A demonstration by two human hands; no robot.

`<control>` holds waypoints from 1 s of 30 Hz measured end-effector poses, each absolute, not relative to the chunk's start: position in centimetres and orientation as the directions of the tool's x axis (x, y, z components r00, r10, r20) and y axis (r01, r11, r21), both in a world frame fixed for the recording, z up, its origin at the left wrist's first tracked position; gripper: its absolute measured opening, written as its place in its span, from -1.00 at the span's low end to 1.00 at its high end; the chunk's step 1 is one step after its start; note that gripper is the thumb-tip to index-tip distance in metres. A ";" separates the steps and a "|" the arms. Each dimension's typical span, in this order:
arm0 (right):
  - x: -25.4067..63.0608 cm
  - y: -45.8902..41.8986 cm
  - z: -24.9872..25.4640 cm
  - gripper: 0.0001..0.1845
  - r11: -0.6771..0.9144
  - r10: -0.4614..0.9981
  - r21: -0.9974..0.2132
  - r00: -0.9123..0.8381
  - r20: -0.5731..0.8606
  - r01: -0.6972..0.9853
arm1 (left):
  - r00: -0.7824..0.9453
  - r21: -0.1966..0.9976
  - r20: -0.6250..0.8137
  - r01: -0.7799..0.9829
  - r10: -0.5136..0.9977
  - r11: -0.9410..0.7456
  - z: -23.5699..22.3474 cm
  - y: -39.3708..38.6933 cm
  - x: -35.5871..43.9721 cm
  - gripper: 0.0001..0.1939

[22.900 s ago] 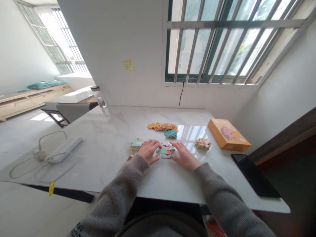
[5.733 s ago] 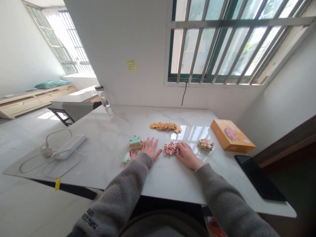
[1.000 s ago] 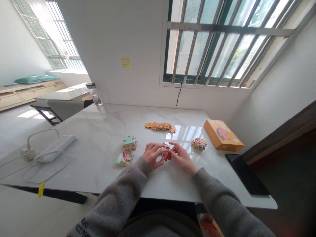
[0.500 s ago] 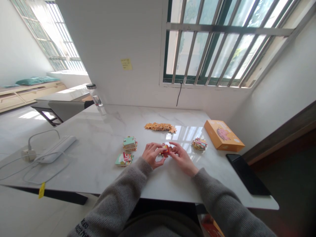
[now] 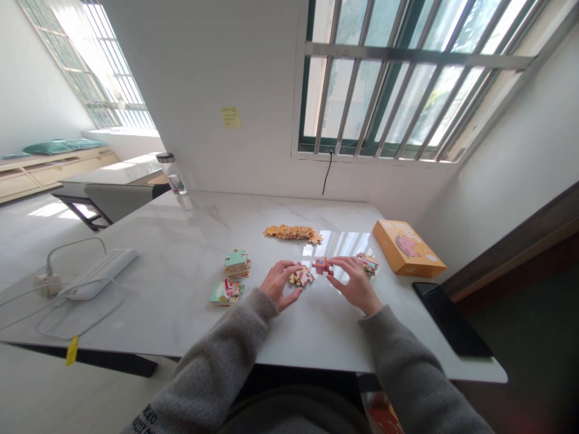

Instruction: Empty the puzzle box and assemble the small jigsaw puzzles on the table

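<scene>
A red jigsaw puzzle piece (image 5: 321,265) with a bluish patch is pinched between the thumb and fingers of my right hand (image 5: 355,282), held just above the tabletop. My left hand (image 5: 280,285) has its thumb and fingers apart, curved beside a small pile of pink and brown puzzle pieces (image 5: 301,275). Its fingertips reach the pile's left edge; whether they press on it I cannot tell. Beyond my right hand, partly hidden by it, lies another pile of mixed pieces (image 5: 368,263). Left of my left hand are two stacks of green-topped pieces, a far stack (image 5: 237,263) and a near stack (image 5: 226,292).
A row of orange-brown puzzle pieces (image 5: 292,232) lies farther back. On the right are an orange box (image 5: 407,248) and a black tablet-like slab (image 5: 452,319). A power strip (image 5: 102,274) with cables sits at left, a clear bottle (image 5: 172,175) at the back-left corner.
My right hand has moved right, away from my left hand, carrying the red puzzle piece. The pink and brown pile between the hands now shows. My left hand has barely moved.
</scene>
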State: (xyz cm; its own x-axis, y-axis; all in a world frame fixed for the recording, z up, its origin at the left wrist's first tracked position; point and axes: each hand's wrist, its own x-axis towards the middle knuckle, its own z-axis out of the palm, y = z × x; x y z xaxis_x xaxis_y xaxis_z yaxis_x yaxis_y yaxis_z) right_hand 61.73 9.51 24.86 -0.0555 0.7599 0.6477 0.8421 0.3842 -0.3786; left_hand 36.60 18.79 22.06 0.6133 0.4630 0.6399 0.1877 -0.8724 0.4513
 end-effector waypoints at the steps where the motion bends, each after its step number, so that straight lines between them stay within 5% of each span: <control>1: 63.0 9.3 24.9 -0.73 0.311 0.743 -0.353 0.006 0.669 0.882 | 0.627 0.447 0.620 0.212 0.472 -0.869 21.8 18.9 36.6 -0.49; 7: 70.3 8.0 23.9 -0.73 -0.124 0.672 -0.275 0.285 0.683 0.953 | 0.655 0.377 0.592 0.290 0.470 -0.879 21.2 19.2 36.6 -0.63; 15: 71.4 7.5 23.3 -0.73 -0.248 0.743 -0.260 0.355 0.568 0.933 | 0.622 0.360 0.457 0.524 0.636 -0.772 22.0 19.5 36.1 -0.69; 20: 67.3 8.0 23.6 -0.70 -0.102 0.701 -0.238 0.240 0.672 0.966 | 0.641 0.361 0.336 0.589 0.690 -0.723 22.3 19.1 36.6 -0.61; 25: 60.0 8.9 22.9 -0.66 0.347 0.877 -0.285 -0.202 0.435 0.893 | 0.649 0.361 0.314 0.594 0.693 -0.719 22.3 18.9 36.9 -0.58; 30: 57.1 9.9 22.8 -0.54 0.283 0.916 -0.318 -0.156 0.370 0.905 | 0.670 0.343 0.320 0.577 0.670 -0.741 22.2 19.0 37.0 -0.61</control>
State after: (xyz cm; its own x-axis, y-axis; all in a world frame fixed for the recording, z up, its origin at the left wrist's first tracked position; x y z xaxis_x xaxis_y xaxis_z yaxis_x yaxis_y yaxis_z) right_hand 57.14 9.89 22.79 -0.1561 0.9159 0.3698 0.9050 0.2826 -0.3181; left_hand 37.02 19.02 22.24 0.6699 0.6700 0.3198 0.5774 -0.7410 0.3428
